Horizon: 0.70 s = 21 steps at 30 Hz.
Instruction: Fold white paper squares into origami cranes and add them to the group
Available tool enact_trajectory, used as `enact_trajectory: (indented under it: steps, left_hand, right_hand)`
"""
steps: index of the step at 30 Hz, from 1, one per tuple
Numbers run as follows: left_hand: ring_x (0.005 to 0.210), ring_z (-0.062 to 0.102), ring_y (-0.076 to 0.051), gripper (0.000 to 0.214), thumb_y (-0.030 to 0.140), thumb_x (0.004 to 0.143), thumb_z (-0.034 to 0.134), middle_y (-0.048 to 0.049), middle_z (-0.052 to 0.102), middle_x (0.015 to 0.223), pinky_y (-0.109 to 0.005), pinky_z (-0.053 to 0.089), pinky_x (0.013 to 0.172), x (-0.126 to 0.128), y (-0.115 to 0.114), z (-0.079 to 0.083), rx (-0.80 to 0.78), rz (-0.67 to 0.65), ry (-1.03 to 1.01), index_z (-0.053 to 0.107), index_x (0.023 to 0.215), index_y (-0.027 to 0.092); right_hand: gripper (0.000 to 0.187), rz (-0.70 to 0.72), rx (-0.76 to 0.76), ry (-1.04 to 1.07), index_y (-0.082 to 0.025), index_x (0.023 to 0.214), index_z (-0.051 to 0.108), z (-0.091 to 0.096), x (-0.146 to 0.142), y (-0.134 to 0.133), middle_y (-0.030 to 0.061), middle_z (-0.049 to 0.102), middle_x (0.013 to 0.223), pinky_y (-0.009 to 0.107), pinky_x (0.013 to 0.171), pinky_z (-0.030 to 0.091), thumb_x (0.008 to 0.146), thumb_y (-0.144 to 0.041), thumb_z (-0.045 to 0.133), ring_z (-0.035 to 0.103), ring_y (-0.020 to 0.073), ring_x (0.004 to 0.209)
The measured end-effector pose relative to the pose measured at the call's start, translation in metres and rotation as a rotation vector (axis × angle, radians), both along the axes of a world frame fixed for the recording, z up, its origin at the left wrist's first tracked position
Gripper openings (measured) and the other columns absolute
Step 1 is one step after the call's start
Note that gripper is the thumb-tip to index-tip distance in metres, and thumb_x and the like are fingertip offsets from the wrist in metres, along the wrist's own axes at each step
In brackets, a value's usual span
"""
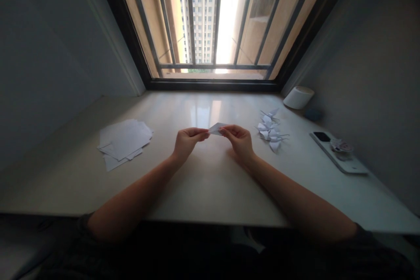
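A small folded piece of white paper point(215, 128) is held just above the pale tabletop point(203, 183), in the middle of the view. My left hand point(187, 141) pinches its left end with thumb and fingers closed. At its right end my right hand point(239, 140) pinches it too, fingers curled in. Both forearms reach in from the near edge of the table.
A loose stack of white paper sheets point(124, 142) lies at the left. Several folded paper cranes point(271, 130) sit in a heap right of my hands. Further right lie a phone point(337, 152) and a white roll point(298, 97) near the window point(213, 22).
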<state>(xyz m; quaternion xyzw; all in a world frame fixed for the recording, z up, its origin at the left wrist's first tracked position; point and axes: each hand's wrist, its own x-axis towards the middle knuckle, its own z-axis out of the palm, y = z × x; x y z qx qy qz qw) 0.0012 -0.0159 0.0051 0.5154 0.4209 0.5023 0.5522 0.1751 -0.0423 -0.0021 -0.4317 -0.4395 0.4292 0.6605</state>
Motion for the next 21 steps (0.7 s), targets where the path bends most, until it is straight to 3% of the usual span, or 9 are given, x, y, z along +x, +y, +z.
enact_trajectory:
  steps: [6, 11, 13, 18, 21]
  left_hand:
    - [0.08, 0.069, -0.019, 0.036, 0.042, 0.061, 0.082, -0.0102, 0.075, 0.087, -0.033, 0.054, 0.08, -0.004, 0.005, 0.0, 0.043, 0.098, -0.068, 0.073, 0.083, 0.014]
    - [0.089, 0.069, -0.019, 0.058, 0.038, 0.068, 0.078, -0.0099, 0.074, 0.1, -0.031, 0.052, 0.084, 0.0, -0.004, 0.004, 0.173, -0.07, 0.013, 0.062, 0.12, 0.018]
    - [0.087, 0.069, -0.019, 0.061, 0.038, 0.07, 0.078, -0.0089, 0.074, 0.098, -0.031, 0.053, 0.083, 0.001, -0.008, 0.005, 0.198, -0.113, 0.061, 0.06, 0.125, 0.018]
    - [0.087, 0.069, -0.021, 0.032, 0.039, 0.071, 0.076, -0.0076, 0.075, 0.096, -0.034, 0.054, 0.085, 0.003, -0.01, 0.002, 0.269, -0.089, 0.148, 0.076, 0.097, 0.019]
    - [0.08, 0.069, -0.02, 0.03, 0.038, 0.07, 0.077, -0.0066, 0.076, 0.091, -0.033, 0.055, 0.08, 0.003, -0.01, 0.0, 0.262, -0.033, 0.145, 0.076, 0.095, 0.021]
  right_hand:
    - [0.022, -0.074, 0.02, 0.003, -0.022, 0.072, 0.072, 0.001, 0.006, 0.004, 0.0002, 0.071, 0.069, 0.032, 0.072, 0.052, 0.061, -0.038, 0.082, 0.063, 0.0141, 0.066]
    - [0.019, 0.034, 0.049, -0.006, -0.022, 0.074, 0.074, 0.0, 0.003, 0.001, 0.002, 0.074, 0.078, 0.034, 0.077, 0.053, 0.064, -0.035, 0.081, 0.066, 0.0167, 0.074]
    - [0.019, 0.065, 0.063, -0.044, -0.022, 0.074, 0.074, -0.002, 0.002, 0.0, 0.0029, 0.075, 0.081, 0.035, 0.078, 0.054, 0.065, -0.036, 0.081, 0.067, 0.0181, 0.077]
    - [0.019, 0.065, 0.074, -0.093, -0.022, 0.075, 0.075, -0.004, 0.002, 0.0, 0.0027, 0.075, 0.079, 0.036, 0.077, 0.055, 0.065, -0.037, 0.08, 0.068, 0.0188, 0.074]
    - [0.019, 0.034, 0.05, -0.101, -0.023, 0.075, 0.076, -0.002, 0.0, -0.002, 0.0026, 0.075, 0.079, 0.037, 0.079, 0.055, 0.064, -0.037, 0.081, 0.069, 0.0195, 0.076]
